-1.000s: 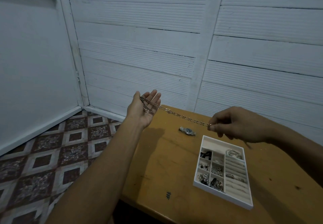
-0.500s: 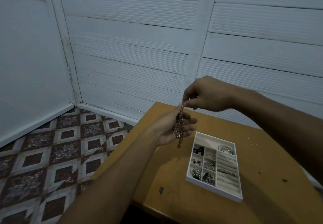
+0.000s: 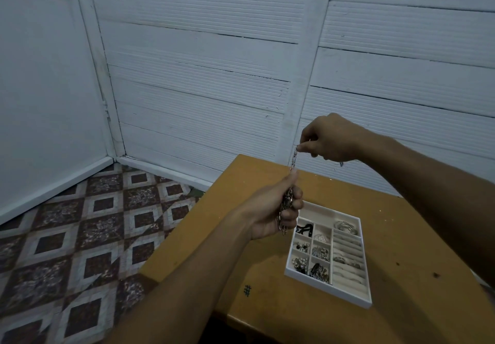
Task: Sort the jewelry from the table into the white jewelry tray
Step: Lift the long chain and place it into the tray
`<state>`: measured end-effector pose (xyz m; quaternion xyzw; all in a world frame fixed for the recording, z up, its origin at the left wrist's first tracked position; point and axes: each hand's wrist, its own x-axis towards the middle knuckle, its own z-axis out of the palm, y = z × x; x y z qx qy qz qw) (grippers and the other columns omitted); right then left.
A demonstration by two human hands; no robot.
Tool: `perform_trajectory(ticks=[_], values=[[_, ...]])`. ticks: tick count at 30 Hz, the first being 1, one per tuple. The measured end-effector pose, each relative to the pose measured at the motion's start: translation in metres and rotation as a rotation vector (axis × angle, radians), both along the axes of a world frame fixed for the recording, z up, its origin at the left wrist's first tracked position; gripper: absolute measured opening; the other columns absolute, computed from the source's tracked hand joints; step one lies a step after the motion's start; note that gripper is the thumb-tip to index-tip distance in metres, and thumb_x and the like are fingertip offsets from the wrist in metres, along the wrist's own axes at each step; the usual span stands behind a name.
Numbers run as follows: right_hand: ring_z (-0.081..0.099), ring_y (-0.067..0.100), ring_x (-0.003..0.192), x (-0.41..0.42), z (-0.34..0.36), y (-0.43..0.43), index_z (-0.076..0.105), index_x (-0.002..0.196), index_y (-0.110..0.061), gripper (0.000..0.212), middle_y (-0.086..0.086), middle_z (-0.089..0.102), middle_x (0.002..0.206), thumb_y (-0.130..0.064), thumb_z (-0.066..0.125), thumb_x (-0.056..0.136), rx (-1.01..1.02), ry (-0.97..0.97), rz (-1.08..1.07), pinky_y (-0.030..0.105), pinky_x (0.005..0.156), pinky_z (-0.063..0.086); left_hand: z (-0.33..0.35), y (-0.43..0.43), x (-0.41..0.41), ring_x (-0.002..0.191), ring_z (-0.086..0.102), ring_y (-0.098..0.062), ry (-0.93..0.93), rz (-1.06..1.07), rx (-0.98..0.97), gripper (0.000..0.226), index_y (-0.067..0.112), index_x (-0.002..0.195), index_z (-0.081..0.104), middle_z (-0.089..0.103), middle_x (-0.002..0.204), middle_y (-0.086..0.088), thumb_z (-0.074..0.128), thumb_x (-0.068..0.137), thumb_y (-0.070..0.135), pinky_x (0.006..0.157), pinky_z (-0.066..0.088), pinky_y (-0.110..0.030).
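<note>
While left hand [image 3: 270, 216] grips chain [image 3: 294, 159], right hand [image 3: 330, 140] pinches

The left hand [image 3: 267, 209] is curling round the chain [image 3: 294, 157] and hiding much of the bunched part. Only a short stretch is showing above it, running up to the right hand [image 3: 332, 140]. The left hand's fingers are covering the corner of the white jewelry tray [image 3: 328, 288] beside them. The pieces lying beyond those fingers are showing too small to tell apart. Both forearms are running out of frame.
</note>
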<state>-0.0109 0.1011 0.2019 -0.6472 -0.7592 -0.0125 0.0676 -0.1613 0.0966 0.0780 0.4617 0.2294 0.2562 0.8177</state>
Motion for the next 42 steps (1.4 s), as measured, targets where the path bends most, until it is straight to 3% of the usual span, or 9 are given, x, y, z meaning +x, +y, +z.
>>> perform_trajectory(ticks=[4, 7, 11, 16, 24, 29, 35, 39, 42], values=[[0.063, 0.009, 0.061, 0.003, -0.003, -0.002, 0.068, 0.086, -0.016, 0.024, -0.003, 0.066, 0.069, -0.037, 0.06, 0.092, -0.021, 0.014, -0.015, 0.021, 0.055, 0.043, 0.0, 0.001, 0.003, 0.039, 0.032, -0.006, -0.031, 0.079, -0.036, 0.037, 0.017, 0.069, 0.048, 0.044, 0.056, 0.003, 0.05, 0.095, 0.044, 0.044, 0.025, -0.02], [0.06, 0.004, 0.061, 0.002, -0.002, -0.007, 0.066, 0.081, -0.019, 0.024, -0.006, 0.064, 0.066, -0.039, 0.06, 0.091, -0.002, 0.033, 0.006, 0.019, 0.054, 0.037, 0.002, 0.007, 0.005, 0.047, 0.051, -0.011, -0.13, 0.22, -0.158, 0.036, 0.012, 0.078, 0.051, 0.06, 0.065, -0.005, 0.047, 0.097, 0.042, 0.044, 0.041, -0.02], [0.056, -0.003, 0.048, -0.005, -0.004, -0.018, 0.066, 0.08, -0.021, 0.02, -0.008, 0.064, 0.066, -0.038, 0.061, 0.091, -0.016, 0.102, 0.045, 0.008, 0.045, 0.036, 0.005, 0.017, 0.005, 0.073, 0.072, -0.024, -0.307, 0.347, -0.271, 0.042, 0.001, 0.096, 0.053, 0.072, 0.09, -0.018, 0.037, 0.101, 0.04, 0.059, 0.059, -0.029], [0.057, 0.001, 0.045, -0.013, -0.015, -0.031, 0.068, 0.088, -0.022, 0.013, -0.007, 0.067, 0.069, -0.033, 0.061, 0.092, -0.072, 0.184, 0.094, 0.014, 0.047, 0.043, 0.008, 0.031, 0.004, 0.082, 0.072, -0.026, -0.443, 0.448, -0.364, 0.052, -0.004, 0.115, 0.053, 0.07, 0.1, -0.02, 0.031, 0.103, 0.041, 0.069, 0.061, -0.035], [0.061, 0.002, 0.052, -0.017, -0.047, -0.052, 0.068, 0.096, -0.018, 0.011, -0.004, 0.07, 0.072, -0.023, 0.059, 0.094, -0.118, 0.406, 0.083, 0.015, 0.053, 0.048, 0.019, 0.04, -0.006, 0.055, 0.067, -0.017, -0.593, 0.53, -0.493, 0.038, 0.009, 0.084, 0.054, 0.066, 0.065, -0.007, 0.034, 0.103, 0.035, 0.052, 0.056, -0.025], [0.062, 0.004, 0.055, -0.016, -0.066, -0.062, 0.068, 0.099, -0.02, 0.011, -0.004, 0.068, 0.068, -0.02, 0.058, 0.095, -0.121, 0.491, 0.033, 0.026, 0.06, 0.053, 0.019, 0.043, -0.006, 0.035, 0.04, -0.007, -0.527, 0.562, -0.501, 0.039, 0.016, 0.065, 0.045, 0.04, 0.045, 0.005, 0.041, 0.1, 0.033, 0.038, 0.035, -0.016], [0.06, -0.002, 0.059, -0.012, -0.061, -0.062, 0.068, 0.099, -0.022, 0.01, -0.013, 0.064, 0.075, -0.019, 0.06, 0.094, -0.036, 0.325, 0.04, 0.013, 0.058, 0.043, 0.021, 0.033, -0.002, 0.058, 0.068, -0.022, -0.224, 0.581, -0.256, 0.04, 0.011, 0.074, 0.045, 0.059, 0.06, -0.006, 0.038, 0.102, 0.039, 0.054, 0.057, -0.03], [0.061, 0.004, 0.073, -0.013, -0.048, -0.053, 0.069, 0.097, -0.023, 0.01, -0.008, 0.068, 0.087, -0.018, 0.063, 0.091, 0.007, 0.224, 0.085, 0.017, 0.062, 0.043, 0.016, 0.021, 0.01, 0.061, 0.068, -0.028, 0.092, 0.331, -0.124, 0.049, 0.003, 0.097, 0.054, 0.059, 0.085, -0.018, 0.032, 0.102, 0.046, 0.052, 0.056, -0.032], [0.058, 0.002, 0.075, -0.012, -0.046, -0.05, 0.071, 0.096, -0.023, 0.01, -0.012, 0.064, 0.089, -0.019, 0.066, 0.089, 0.006, 0.195, 0.086, 0.019, 0.065, 0.043, 0.014, 0.016, 0.014, 0.05, 0.057, -0.018, 0.163, 0.147, -0.118, 0.066, 0.005, 0.085, 0.054, 0.053, 0.068, -0.01, 0.023, 0.097, 0.062, 0.045, 0.047, -0.022]])
